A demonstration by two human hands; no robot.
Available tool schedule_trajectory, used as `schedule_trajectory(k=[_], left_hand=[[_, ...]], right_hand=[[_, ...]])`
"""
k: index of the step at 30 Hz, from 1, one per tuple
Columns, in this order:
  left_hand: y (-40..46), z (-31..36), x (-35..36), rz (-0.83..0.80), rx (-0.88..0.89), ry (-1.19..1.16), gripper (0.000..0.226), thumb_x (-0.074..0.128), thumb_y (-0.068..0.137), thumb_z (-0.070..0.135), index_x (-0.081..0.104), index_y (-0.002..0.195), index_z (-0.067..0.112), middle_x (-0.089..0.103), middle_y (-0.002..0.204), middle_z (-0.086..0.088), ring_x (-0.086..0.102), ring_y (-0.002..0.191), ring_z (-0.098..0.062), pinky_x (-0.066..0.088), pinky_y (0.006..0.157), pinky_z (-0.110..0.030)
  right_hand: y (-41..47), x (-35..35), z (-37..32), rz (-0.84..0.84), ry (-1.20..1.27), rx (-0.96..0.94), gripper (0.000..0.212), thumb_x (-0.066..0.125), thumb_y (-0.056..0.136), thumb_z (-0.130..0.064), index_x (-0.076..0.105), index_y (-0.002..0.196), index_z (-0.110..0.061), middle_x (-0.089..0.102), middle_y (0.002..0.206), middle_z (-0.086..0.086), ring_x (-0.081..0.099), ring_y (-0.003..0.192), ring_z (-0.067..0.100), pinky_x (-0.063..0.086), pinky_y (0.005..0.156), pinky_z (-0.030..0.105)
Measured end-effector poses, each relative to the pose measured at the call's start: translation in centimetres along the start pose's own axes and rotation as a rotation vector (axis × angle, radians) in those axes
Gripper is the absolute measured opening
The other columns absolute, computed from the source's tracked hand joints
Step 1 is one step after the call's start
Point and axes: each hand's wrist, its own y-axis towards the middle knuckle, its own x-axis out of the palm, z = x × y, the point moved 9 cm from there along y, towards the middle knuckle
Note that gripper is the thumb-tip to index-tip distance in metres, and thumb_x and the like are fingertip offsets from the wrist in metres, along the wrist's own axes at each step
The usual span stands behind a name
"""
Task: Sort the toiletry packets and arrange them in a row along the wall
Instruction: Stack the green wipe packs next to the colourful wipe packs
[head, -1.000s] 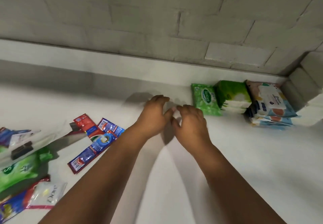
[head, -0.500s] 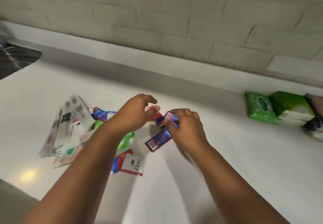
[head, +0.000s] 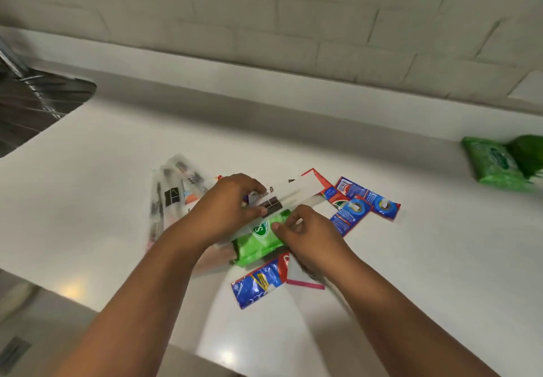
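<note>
On the counter point(head: 382, 273), both hands' grip holds a white packet point(head: 296, 193).

White countertop point(head: 382, 273), pale brick-tile wall point(head: 264, 17), steel sink point(head: 35, 106) at left, glossy light reflections

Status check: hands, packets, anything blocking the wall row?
Left hand grips the white packet; right hand pinches the green wipes pack. Blue sachets loose on the counter. Green pack at the wall; nothing blocking.
</note>
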Motion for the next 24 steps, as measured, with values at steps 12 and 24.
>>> schedule_trajectory(k=[12, 24], left_hand=[[-0.1, -1.1, 0.2, 0.043, 0.121, -0.089, 0.033, 0.075, 0.079, 0.024, 0.069, 0.111, 0.021, 0.062, 0.116, 0.001, 0.057, 0.109, -0.017, 0.045, 0.096, -0.033], [-0.5, -0.7, 1.1, 0.112, 0.138, -0.091, 0.031, 0.073, 0.081, 0.022, 0.067, 0.111, 0.017, 0.060, 0.117, -0.001, 0.057, 0.105, -0.018, 0.047, 0.091, -0.031]], right_hand=[[-0.1, 2.1, 1.8, 0.069, 0.828, 0.324, 0.022, 0.072, 0.084, -0.010, 0.056, 0.100, -0.009, 0.069, 0.095, 0.019, 0.070, 0.068, 0.024, 0.058, 0.052, 0.030], [-0.8, -2.3, 4.6, 0.284, 0.938, 0.299, 0.023, 0.065, 0.090, -0.007, 0.058, 0.111, -0.002, 0.068, 0.107, 0.026, 0.073, 0.080, 0.030, 0.061, 0.067, 0.044]])
